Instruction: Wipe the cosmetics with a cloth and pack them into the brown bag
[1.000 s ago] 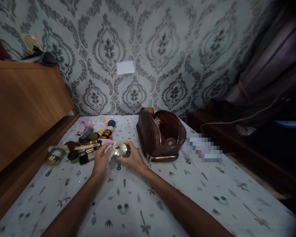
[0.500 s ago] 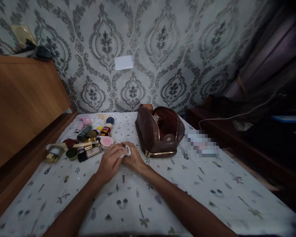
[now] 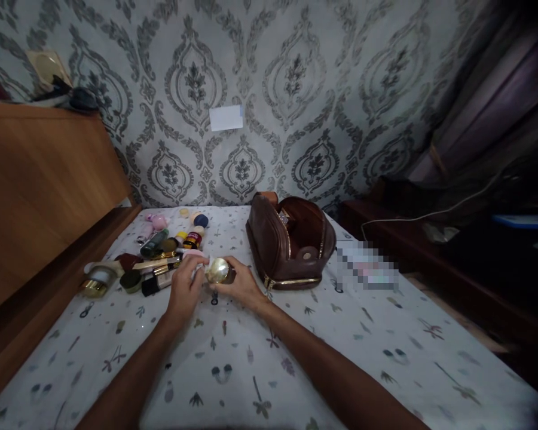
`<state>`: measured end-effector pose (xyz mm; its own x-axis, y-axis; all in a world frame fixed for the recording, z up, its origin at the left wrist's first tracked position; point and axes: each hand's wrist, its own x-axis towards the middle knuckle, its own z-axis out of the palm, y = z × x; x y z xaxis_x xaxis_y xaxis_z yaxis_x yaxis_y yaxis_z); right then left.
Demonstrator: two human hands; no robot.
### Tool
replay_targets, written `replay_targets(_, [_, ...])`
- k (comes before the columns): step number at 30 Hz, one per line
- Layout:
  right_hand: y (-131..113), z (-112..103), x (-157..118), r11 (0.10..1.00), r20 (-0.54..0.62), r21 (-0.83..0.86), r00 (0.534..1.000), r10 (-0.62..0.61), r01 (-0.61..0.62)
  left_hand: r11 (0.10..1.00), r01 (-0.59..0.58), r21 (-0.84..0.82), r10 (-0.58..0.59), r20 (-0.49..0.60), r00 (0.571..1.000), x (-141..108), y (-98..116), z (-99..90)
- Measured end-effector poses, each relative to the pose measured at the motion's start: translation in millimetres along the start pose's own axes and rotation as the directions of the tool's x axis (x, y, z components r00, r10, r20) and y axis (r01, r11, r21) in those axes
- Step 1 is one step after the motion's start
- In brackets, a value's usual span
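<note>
My right hand point(image 3: 240, 283) is closed around a small round cosmetic jar with a shiny gold lid point(image 3: 219, 270), its fingers and thumb wrapping the right side. Just left of the jar, my left hand point(image 3: 186, 286) pinches a white tissue point(image 3: 205, 270), mostly hidden by the fingers. Behind my left hand, the pink compact point(image 3: 192, 254) is partly covered. A foundation bottle point(image 3: 158, 280) with a black cap lies close to my left wrist. To the right of both hands stands a brown leather toiletry bag point(image 3: 269, 239), its zipped top gaping.
Several cosmetics lie at the left, among them brushes point(image 3: 159, 261), a dark green jar point(image 3: 131, 280), a gold-based jar point(image 3: 96, 282) and a green bottle point(image 3: 153, 243). A wooden panel point(image 3: 49, 191) borders the left side. A blurred flat item point(image 3: 370, 267) lies right of the bag.
My hands have moved apart slightly, the left one going leftward with the tissue. The jar's gold lid, hidden before, now shows in my right hand.
</note>
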<state>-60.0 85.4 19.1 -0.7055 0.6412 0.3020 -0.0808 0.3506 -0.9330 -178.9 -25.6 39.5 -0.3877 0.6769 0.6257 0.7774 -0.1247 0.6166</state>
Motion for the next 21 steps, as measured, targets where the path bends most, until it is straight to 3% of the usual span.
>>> replay_targets(4, [-2, -1, -1, 0.999, 0.034, 0.041, 0.999, -0.026, 0.025, 0.984, 0.124, -0.132, -0.128, -0.024, 0.991, 1, -5, 2.8])
replay_targets(9, [-9, -1, 0, 0.961, 0.061, 0.278, 0.998, -0.013, -0.005, 0.901, 0.329, -0.283, -0.335, 0.028, 0.942, 2, -5, 6.8])
replay_targets(15, [-19, -3, -3, 0.900, -0.036, 0.434, 0.999, -0.014, 0.029, 0.787, 0.483, -0.384, -0.470, 0.133, 0.872, -4, -2, 14.9])
replay_targets(18, [-23, -3, -5, 0.911, -0.051, 0.411, 0.999, -0.014, 0.034, 0.617, 0.578, -0.534, -0.506, 0.294, 0.811, -11, 5, 23.4])
replay_targets(21, [-28, -5, -7, 0.952, -0.033, 0.305, 0.999, -0.016, 0.025, 0.396, 0.669, -0.629, -0.567, 0.406, 0.717, -16, 16, 29.5])
